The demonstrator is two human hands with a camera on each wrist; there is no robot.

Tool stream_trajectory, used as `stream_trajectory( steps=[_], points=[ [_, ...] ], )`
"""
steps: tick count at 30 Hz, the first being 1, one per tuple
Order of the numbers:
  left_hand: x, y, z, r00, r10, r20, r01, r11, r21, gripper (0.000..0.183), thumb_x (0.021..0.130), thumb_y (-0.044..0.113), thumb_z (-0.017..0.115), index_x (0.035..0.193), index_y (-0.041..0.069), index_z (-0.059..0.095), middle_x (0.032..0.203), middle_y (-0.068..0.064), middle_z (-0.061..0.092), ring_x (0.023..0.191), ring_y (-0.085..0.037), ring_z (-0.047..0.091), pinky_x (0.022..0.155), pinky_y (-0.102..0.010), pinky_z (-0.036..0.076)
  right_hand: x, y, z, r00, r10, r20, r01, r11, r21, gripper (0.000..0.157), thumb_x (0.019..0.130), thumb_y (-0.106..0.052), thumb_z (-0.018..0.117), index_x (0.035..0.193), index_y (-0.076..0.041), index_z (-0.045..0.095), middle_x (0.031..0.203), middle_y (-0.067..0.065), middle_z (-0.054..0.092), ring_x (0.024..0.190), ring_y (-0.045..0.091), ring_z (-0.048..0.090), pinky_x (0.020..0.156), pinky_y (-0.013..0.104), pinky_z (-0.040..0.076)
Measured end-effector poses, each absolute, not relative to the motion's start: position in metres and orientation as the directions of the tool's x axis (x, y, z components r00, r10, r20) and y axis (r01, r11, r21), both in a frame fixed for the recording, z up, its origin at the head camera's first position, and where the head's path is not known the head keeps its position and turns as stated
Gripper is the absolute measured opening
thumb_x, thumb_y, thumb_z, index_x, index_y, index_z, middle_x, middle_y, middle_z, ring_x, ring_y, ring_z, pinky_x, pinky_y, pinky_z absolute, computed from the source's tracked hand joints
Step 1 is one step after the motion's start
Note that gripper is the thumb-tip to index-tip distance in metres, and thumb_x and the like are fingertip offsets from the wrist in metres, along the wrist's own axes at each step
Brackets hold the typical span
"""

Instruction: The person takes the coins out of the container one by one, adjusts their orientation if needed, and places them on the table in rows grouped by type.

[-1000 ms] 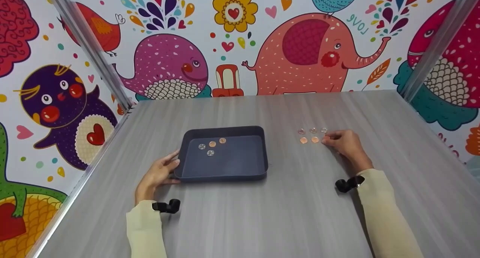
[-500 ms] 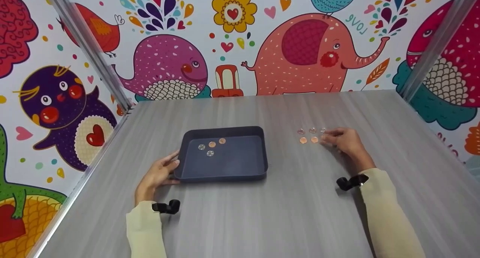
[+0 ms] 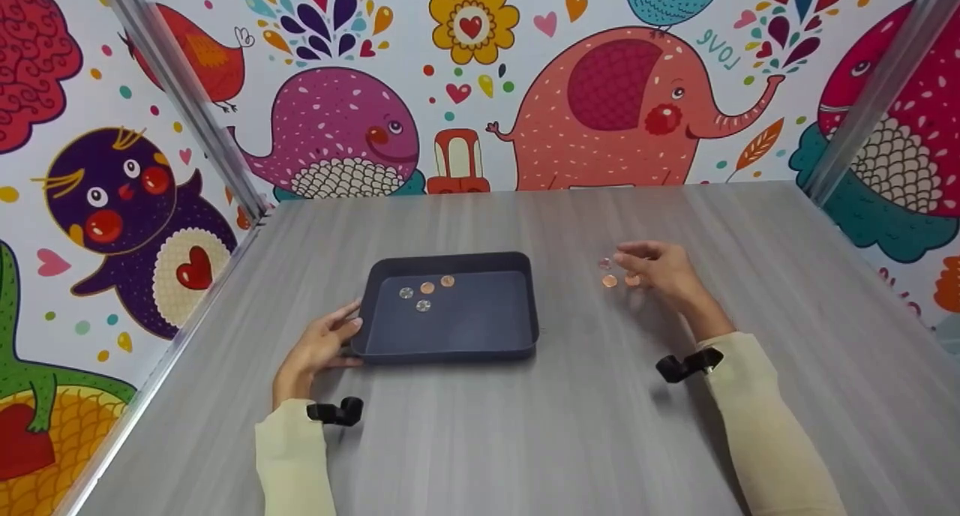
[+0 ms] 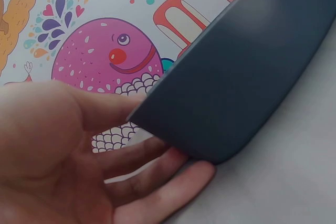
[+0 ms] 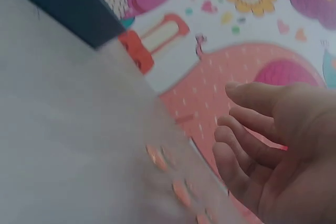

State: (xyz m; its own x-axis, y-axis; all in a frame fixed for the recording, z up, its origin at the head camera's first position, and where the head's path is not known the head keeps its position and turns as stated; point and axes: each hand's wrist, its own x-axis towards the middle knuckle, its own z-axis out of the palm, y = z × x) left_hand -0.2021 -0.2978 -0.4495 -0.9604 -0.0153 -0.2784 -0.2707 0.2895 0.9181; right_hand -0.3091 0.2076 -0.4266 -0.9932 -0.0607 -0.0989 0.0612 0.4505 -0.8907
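Observation:
My left hand [image 3: 311,355] rests against the left side of a dark blue-grey rectangular tray [image 3: 510,357]. In the left wrist view its fingers spread along the tray wall [image 4: 226,77], and the thumb tip reaches the rim. Inside the tray lie copper coins [image 3: 427,288] and pale shiny coins [image 3: 423,306]. My right hand [image 3: 667,272] hovers over more coins right of the tray, hiding some in the head view. Its fingers [image 5: 230,163] bend loosely in the right wrist view, with nothing visible between them. Below them lie rows of copper coins [image 5: 181,192] and pale coins, blurred.
The grey wood-grain table [image 3: 465,441] runs to a wall [image 3: 465,103] printed with cartoon animals at the back. Metal posts [image 3: 187,103] stand at both back corners. A small black camera [image 3: 690,364] is strapped to each wrist.
My right hand has lifted from beside the right end of the coin rows and shifted left and back over them. The left hand and the tray stay in place.

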Motion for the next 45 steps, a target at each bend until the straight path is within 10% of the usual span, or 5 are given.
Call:
stream_trajectory(
  steps=[20, 45],
  points=[
    [-0.203, -0.296, -0.448, -0.959, -0.028, -0.283, -0.28, 0.273, 0.921, 0.054, 0.107, 0.014, 0.046, 0.159, 0.012, 0.029, 0.156, -0.029, 0.037, 0.122, -0.032, 0.061, 0.083, -0.041, 0.062, -0.288, 0.118, -0.409, -0.976, -0.219, 0.019, -0.123, 0.474, -0.872, 0.034, 0.094, -0.027, 0.073, 0.124, -0.011, 0.07, 0.111, 0.012, 0.074, 0.086, 0.016, 0.064, 0.064, 0.029, 0.058],
    [-0.204, -0.299, -0.45, -0.96, -0.028, -0.279, -0.276, 0.257, 0.926, 0.054, 0.107, 0.014, 0.047, 0.158, 0.012, 0.03, 0.152, -0.03, 0.042, 0.109, -0.024, 0.067, 0.083, -0.042, 0.062, -0.31, 0.012, -0.408, -0.957, -0.214, -0.196, 0.093, 0.415, -0.905, 0.035, 0.091, -0.016, 0.076, 0.123, -0.004, 0.07, 0.111, 0.013, 0.073, 0.106, 0.032, 0.067, 0.054, 0.022, 0.053]
  ],
)
